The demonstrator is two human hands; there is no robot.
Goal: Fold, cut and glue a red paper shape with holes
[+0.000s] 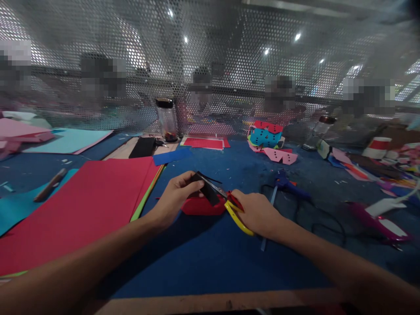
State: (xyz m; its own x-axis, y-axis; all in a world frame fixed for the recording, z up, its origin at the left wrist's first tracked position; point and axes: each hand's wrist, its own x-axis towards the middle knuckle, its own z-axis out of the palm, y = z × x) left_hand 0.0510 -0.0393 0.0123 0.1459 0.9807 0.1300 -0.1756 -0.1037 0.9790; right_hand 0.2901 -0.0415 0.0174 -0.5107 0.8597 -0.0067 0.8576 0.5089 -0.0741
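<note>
Between its thumb and fingers, my left hand (182,192) pinches a small black strip of paper (210,194). My right hand (257,212) is wrapped round the handles of a pair of scissors (235,216), yellow and red. The scissor blades lie along the upper edge of the black strip, and a thin dark sliver stands out beyond them. Below both hands a red folded paper piece (203,207) rests on the blue table; the hands and strip hide part of it. Just right of my right hand lies a blue glue gun (288,184) with a clear glue stick in it.
Large red sheets (98,192) cover the left side, with a utility knife (50,186) beyond them. A black phone (142,148) and a glass bottle (167,120) stand farther back. Cut paper shapes (266,134) sit at the back. A magenta device (380,223) is at right; perforated mesh rises behind.
</note>
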